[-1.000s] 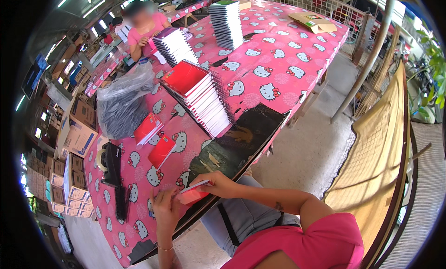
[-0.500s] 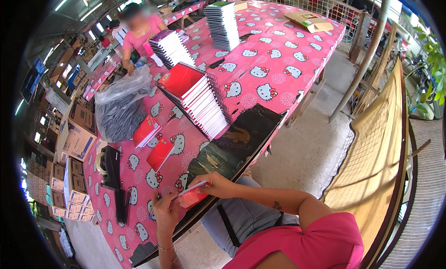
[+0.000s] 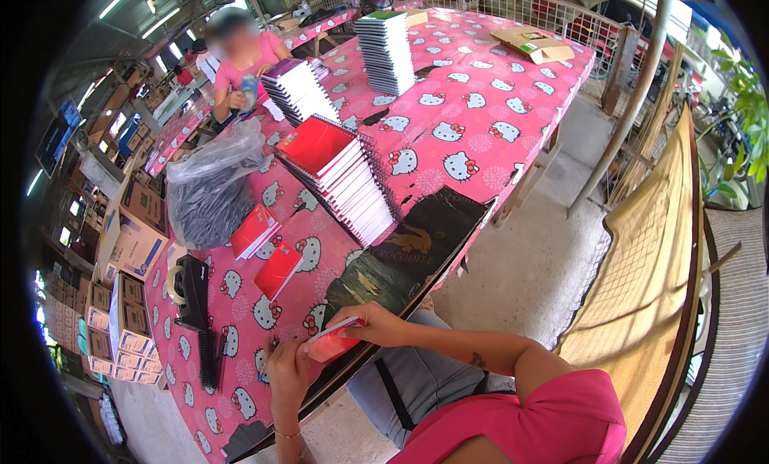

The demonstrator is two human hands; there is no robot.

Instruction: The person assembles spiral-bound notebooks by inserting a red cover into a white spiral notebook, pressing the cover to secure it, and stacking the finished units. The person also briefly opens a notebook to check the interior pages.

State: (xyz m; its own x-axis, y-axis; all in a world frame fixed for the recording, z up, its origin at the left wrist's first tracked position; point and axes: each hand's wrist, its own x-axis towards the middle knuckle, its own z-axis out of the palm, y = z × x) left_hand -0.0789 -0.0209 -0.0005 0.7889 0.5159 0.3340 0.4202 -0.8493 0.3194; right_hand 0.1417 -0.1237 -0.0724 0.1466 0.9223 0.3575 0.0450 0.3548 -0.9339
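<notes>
A small red-covered notebook [image 3: 335, 345] is tilted over the table's near edge, its white page edges turned up. My right hand [image 3: 375, 326] grips its right end, thumb on the cover and fingers behind. At the notebook's left end, my left hand [image 3: 288, 372] has its fingers closed together; what they pinch is hidden. Just beyond lie a red notebook [image 3: 279, 270] and a small pile of red notebooks [image 3: 255, 232]. Part of a worn black board [image 3: 400, 256] lies beneath and beside my hands.
A tall stack of red notebooks [image 3: 344, 179] stands mid-table, other notebook stacks [image 3: 384, 54] farther back. Left are a bag of black coils [image 3: 210, 191], a tape dispenser [image 3: 192, 292] and loose black coils [image 3: 211, 360]. A person [image 3: 240, 59] across the table holds a bluish cylindrical object [image 3: 249, 91].
The person across the table has raised the bluish object off the table area. My two hands stay at the notebook, with the left fingers shifted slightly. The view has moved a little.
</notes>
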